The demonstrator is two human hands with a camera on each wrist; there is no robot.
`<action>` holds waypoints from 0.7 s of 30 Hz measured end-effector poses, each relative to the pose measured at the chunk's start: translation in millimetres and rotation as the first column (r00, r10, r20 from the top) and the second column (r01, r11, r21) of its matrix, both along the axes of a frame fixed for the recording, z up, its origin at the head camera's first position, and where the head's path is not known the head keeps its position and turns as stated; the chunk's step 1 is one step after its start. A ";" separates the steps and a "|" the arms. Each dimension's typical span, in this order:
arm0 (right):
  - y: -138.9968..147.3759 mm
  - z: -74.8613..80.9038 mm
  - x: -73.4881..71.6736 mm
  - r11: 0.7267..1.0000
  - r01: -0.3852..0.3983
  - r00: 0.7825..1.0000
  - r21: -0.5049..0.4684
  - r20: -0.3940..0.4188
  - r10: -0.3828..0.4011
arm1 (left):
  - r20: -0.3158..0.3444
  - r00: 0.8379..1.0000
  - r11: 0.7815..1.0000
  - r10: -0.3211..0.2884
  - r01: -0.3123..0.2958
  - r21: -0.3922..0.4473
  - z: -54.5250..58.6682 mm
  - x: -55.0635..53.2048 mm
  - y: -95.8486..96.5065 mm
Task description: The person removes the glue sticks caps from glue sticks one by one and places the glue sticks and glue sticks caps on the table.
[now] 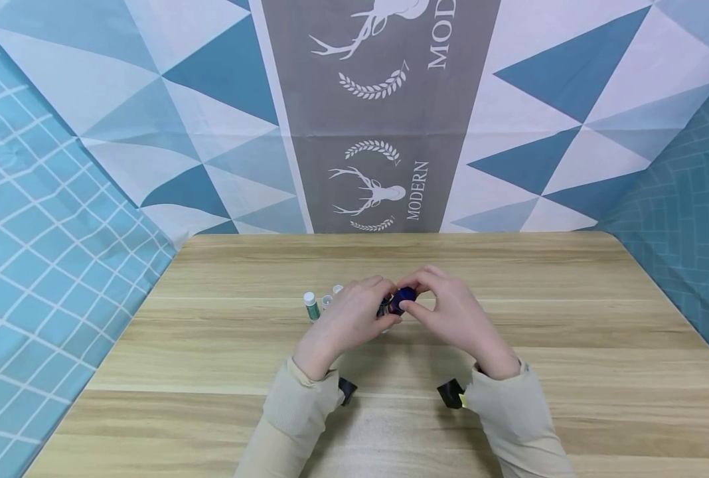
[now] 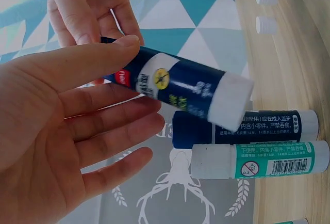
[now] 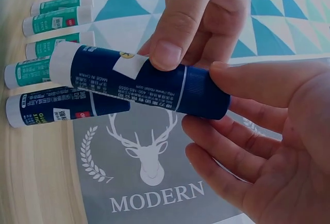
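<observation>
Both hands hold one dark blue glue stick above the table, tilted, with its white base toward the table. My left hand pinches its labelled body between thumb and fingers. The right hand pinches the ribbed dark blue cap at the other end. The cap sits on the body. Just beyond, a second dark blue glue stick stands upright, beside several green glue sticks. In the head view the left hand hides most of this group; a green glue stick with a white cap shows at its left.
Small white caps are on the wooden table in the left wrist view. A black wrist camera sits at the right cuff. Patterned cloth hangs behind the table's far edge, with blue cloth at both sides.
</observation>
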State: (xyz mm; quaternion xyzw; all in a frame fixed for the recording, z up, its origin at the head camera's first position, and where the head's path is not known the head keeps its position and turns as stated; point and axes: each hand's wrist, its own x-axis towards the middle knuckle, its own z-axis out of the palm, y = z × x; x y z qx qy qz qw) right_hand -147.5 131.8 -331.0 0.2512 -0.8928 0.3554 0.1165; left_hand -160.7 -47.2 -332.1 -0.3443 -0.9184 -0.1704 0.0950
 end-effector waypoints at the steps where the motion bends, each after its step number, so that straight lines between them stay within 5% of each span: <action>1: 0.4 0.4 0.4 1.000 -0.003 1.000 -0.007 -0.005 0.003 | 0.002 1.000 1.000 0.000 0.000 -0.001 0.0 0.0 0.0; 11: 3.2 5.9 3.1 0.998 -0.004 1.000 -0.069 -0.007 0.003 | 0.054 0.998 1.000 0.014 -0.014 -0.001 3.1 0.8 0.0; 21: 7.0 7.4 2.6 0.987 0.004 0.999 -0.159 0.039 0.003 | 0.137 0.990 0.995 0.014 -0.027 0.096 7.1 0.6 -4.7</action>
